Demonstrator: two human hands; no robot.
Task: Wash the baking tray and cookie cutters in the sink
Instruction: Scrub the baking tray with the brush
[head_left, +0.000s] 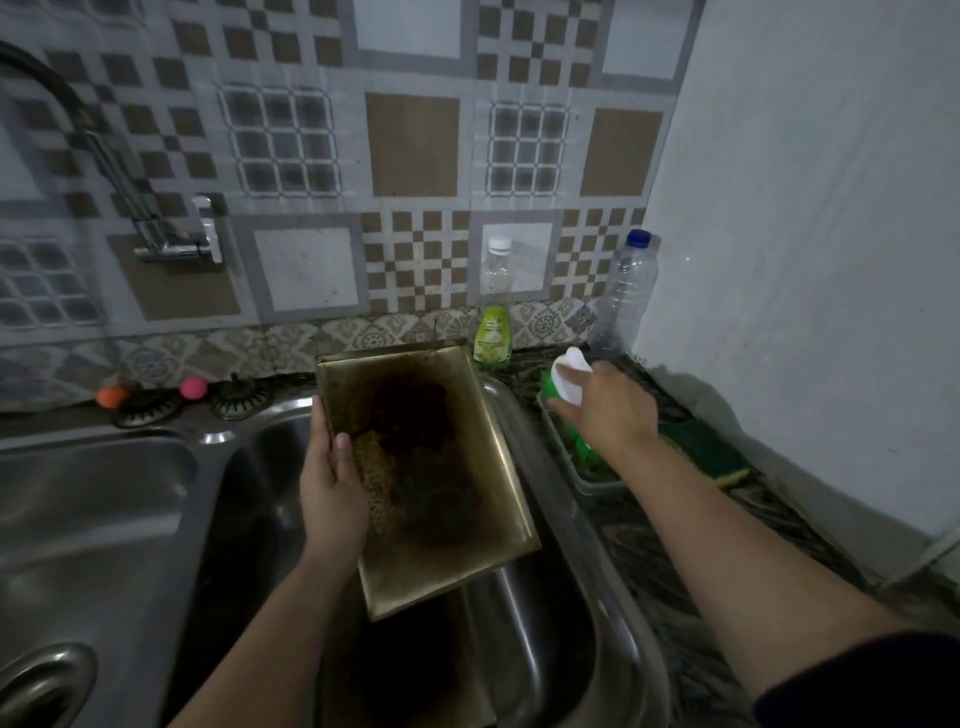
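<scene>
A rectangular metal baking tray (498, 467) with a dark burnt patch leans tilted over the right sink basin (545, 649), its far end on the sink's back edge. My left hand (332, 483) grips the tray's left rim, thumb inside. Over the counter to the right, my right hand (602, 410) is shut on a green soap bottle with a white cap (569, 376), held above a small grey tray (597, 486). No cookie cutters are visible.
A second basin (93, 519) lies at left, with the wall tap (171, 228) above it. A green dish-soap bottle (492, 338) and an empty plastic bottle (623, 296) stand at the back wall. A green scrub pad (701, 441) lies on the counter. Two drain strainers (239, 397) sit behind the sink.
</scene>
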